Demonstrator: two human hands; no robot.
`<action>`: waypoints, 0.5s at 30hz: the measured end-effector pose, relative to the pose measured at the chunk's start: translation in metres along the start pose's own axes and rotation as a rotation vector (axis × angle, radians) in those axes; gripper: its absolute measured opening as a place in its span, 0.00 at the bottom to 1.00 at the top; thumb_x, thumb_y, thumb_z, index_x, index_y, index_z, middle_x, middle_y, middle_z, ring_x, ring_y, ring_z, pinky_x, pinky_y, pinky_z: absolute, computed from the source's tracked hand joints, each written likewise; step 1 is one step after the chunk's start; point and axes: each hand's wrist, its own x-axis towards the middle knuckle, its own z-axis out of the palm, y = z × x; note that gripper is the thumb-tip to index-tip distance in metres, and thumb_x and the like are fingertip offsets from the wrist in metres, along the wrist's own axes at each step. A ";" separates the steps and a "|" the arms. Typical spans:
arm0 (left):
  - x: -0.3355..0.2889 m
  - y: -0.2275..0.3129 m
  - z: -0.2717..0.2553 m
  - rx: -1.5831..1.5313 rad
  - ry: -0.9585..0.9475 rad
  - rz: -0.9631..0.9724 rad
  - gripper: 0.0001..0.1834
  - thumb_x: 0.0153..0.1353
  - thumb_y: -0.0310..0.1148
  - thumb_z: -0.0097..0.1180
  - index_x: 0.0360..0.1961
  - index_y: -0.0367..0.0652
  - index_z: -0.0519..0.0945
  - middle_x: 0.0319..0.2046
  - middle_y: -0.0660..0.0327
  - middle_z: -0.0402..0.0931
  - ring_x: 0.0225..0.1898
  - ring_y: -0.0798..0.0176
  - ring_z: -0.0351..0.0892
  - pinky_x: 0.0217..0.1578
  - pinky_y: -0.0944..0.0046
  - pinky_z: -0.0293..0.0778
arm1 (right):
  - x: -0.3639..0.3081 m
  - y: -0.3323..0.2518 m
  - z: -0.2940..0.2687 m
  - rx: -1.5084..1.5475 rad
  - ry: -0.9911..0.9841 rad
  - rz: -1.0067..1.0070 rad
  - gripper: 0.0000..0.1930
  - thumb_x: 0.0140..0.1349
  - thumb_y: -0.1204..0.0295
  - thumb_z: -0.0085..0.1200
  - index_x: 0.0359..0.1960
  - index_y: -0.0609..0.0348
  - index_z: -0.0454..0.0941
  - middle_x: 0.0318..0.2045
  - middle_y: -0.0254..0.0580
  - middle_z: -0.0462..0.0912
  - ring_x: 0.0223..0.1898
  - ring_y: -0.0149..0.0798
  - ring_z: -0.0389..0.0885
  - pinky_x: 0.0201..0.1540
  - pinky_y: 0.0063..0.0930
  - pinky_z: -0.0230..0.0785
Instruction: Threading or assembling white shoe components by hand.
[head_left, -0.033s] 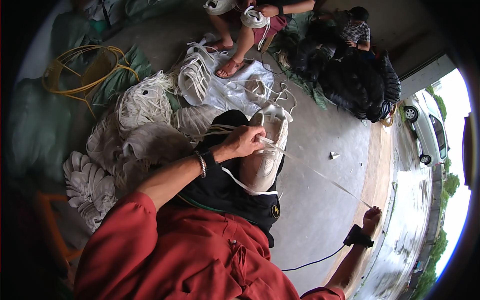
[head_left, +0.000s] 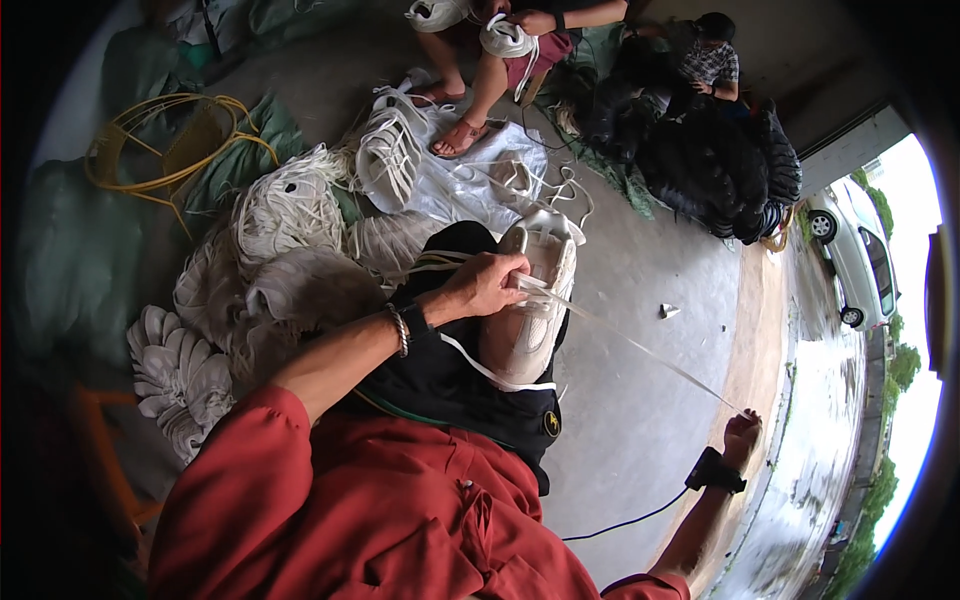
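A white sneaker [head_left: 520, 345] rests on my lap over black cloth, its toe toward me. My left hand [head_left: 480, 285] is closed at the shoe's lacing opening, pinching its edge; the fingertips partly hide what is between them. From the eyelets a flat white shoelace [head_left: 650, 352] runs taut, out to the right and toward me. At its far end my right hand [head_left: 742, 440] is closed on the lace, arm stretched well out. Another length of white lace [head_left: 475, 362] curves around the shoe's near side.
Piles of white shoes [head_left: 290, 210] with loose laces lie at left, by a yellow frame [head_left: 165, 150]. Ahead, a person holds a white shoe [head_left: 507, 38]. Farther right, another person sits by black shoes [head_left: 700, 165]. A black cable [head_left: 630, 524] trails from my right wrist device.
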 end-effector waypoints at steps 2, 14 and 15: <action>0.001 -0.001 0.000 -0.045 -0.067 -0.035 0.08 0.48 0.25 0.57 0.30 0.37 0.72 0.16 0.62 0.70 0.18 0.71 0.69 0.21 0.67 0.66 | -0.007 0.002 0.014 0.124 0.034 -0.001 0.09 0.62 0.68 0.43 0.27 0.56 0.72 0.26 0.37 0.77 0.26 0.30 0.75 0.29 0.21 0.68; 0.017 -0.013 -0.036 -1.079 0.227 -0.555 0.28 0.43 0.16 0.45 0.51 0.27 0.63 0.28 0.53 0.75 0.28 0.60 0.79 0.28 0.67 0.77 | -0.042 0.026 -0.016 -0.067 0.146 0.077 0.15 0.65 0.64 0.36 0.17 0.44 0.59 0.09 0.21 0.52 0.09 0.20 0.48 0.10 0.15 0.42; 0.022 -0.018 -0.036 -1.078 0.296 -0.524 0.26 0.45 0.17 0.45 0.50 0.27 0.64 0.29 0.52 0.75 0.29 0.60 0.79 0.28 0.67 0.77 | -0.043 0.038 -0.019 -0.086 0.130 0.101 0.16 0.64 0.63 0.38 0.16 0.45 0.58 0.09 0.21 0.53 0.09 0.20 0.48 0.10 0.15 0.42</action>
